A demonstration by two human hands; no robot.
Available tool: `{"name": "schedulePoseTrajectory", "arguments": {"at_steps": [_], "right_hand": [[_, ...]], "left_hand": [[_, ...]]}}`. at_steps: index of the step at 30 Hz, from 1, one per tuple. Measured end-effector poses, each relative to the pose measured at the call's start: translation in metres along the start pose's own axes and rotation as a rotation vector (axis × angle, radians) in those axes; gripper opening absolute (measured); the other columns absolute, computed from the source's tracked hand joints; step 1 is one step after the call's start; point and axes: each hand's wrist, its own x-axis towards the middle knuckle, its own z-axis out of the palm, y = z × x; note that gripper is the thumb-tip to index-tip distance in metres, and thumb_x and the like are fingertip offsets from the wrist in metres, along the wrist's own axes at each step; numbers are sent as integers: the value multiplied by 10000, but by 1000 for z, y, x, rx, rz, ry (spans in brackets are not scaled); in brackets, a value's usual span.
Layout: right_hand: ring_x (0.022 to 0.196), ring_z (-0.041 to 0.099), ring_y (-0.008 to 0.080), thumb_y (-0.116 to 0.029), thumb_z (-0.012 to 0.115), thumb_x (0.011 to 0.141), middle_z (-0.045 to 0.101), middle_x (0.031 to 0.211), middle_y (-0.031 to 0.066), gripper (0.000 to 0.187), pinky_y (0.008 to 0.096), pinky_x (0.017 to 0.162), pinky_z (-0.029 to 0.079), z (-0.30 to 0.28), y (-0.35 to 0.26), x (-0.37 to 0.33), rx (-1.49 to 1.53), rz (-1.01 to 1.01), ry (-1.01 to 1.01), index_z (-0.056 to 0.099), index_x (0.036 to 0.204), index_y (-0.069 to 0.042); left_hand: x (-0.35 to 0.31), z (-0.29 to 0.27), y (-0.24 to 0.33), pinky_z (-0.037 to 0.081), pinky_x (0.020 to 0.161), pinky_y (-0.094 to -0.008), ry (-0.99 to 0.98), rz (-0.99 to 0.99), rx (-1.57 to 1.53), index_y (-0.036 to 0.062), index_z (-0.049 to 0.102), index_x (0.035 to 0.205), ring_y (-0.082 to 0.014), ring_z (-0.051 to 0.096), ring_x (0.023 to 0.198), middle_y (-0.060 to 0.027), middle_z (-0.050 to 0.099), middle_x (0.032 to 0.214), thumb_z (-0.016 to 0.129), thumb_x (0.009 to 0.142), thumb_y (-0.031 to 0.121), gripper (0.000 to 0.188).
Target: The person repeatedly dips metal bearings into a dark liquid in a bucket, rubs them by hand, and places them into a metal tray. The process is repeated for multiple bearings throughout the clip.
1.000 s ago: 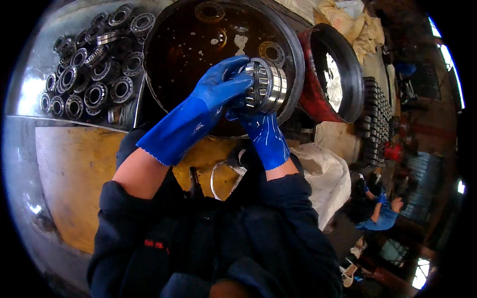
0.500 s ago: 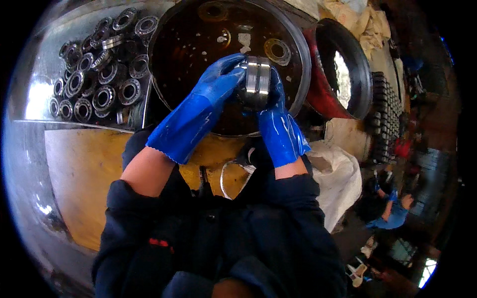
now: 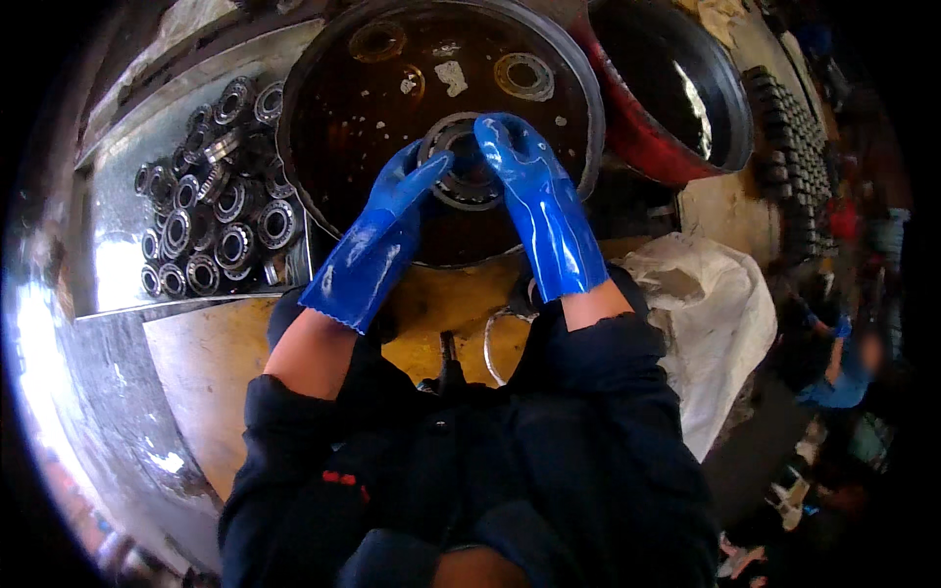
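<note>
The bearing (image 3: 461, 162) is now facing up with its open ring toward the camera, where a second ago it was showing its roller side, turned edge-on. It is sitting lower and nearer the middle of the dark basin (image 3: 323, 78) instead of over the right rim. The left hand (image 3: 392, 225) is now gripping its left edge, and the right hand (image 3: 534, 186) is lying over its right edge from above.
</note>
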Motion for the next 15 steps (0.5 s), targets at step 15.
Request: {"name": "schedulePoseTrajectory", "arguments": {"at_steps": [15], "right_hand": [[1043, 637, 152, -386, 660, 1004, 709, 1157, 61, 450, 303, 946, 493, 5, 30, -14, -94, 64, -79, 683, 1259, -16]], "left_hand": [[-6, -23, -32, 546, 992, -336, -2, -102, -234, -37, 622, 1303, -216, 699, 1079, -148, 718, 1200, 748, 927, 159, 443]]}}
